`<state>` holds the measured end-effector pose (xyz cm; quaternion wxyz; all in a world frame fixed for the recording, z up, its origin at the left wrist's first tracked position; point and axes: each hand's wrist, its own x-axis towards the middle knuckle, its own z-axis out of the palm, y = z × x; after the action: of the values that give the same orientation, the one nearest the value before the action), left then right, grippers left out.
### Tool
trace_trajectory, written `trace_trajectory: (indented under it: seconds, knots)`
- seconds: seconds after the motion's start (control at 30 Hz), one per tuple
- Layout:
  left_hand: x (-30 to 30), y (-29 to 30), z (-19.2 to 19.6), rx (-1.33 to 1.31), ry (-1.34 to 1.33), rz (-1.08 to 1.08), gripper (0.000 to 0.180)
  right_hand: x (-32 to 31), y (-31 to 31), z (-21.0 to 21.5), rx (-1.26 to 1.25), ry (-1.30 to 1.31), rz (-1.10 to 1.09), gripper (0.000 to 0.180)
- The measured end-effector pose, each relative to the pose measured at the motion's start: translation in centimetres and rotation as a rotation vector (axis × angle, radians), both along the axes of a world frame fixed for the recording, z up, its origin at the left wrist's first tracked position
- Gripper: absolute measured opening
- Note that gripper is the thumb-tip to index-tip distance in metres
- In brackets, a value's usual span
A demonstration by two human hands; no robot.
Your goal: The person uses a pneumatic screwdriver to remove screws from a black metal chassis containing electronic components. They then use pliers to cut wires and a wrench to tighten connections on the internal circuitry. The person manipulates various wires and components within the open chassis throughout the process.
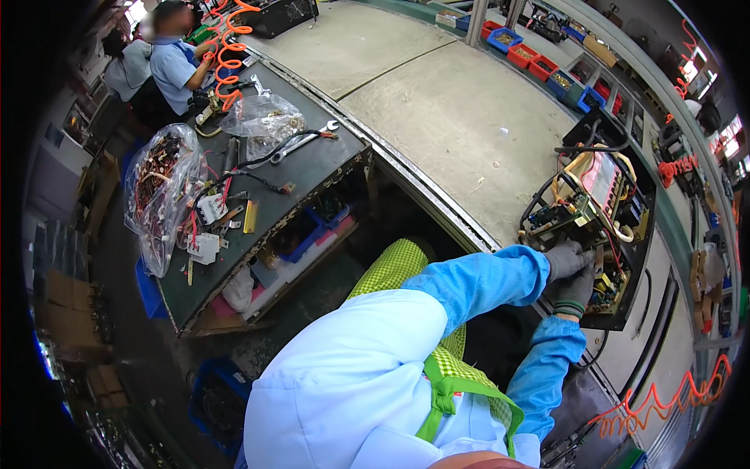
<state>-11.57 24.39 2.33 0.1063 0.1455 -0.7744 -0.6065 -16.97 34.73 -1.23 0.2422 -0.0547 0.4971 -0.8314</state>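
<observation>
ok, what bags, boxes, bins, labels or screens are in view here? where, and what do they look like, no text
Large clear plastic bag: left end of the dark side bench, bulging with red and brown wired parts.
Smaller clear bag: farther along that bench, crumpled, by a wrench.
Red and blue parts bins: row along the conveyor's far edge, open-topped.
Cardboard boxes: stacked at far left, brown.
No screens or legible labels visible.

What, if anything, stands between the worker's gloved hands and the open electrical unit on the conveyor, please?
Nothing visible does. The left hand and the right hand, both in grey gloves, already rest against the near edge of the electrical unit, beside its circuit board. No tool or loose wire lies between them.
</observation>
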Motion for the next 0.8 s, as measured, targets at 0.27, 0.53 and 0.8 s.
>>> trace_trajectory:
  seconds: [0.27, 0.53, 0.8]
  knots:
    - [-0.8, -0.2, -0.6, 0.155, 0.031, 0.098, 0.059, 2.1, -1.6, 2.7, -0.058, -0.099, 0.031, 0.042]
    - [-0.3, -0.4, -1.9, -0.413, 0.313, -0.103, 0.049, 3.5, -1.8, 4.5, -0.074, -0.339, 0.068, 0.043]
    - [-1.0, 1.4, 0.4, 0.075, -0.007, 0.228, 0.058, 1.2, -0.1, 0.8, 0.250, 0.298, 0.095, 0.047]
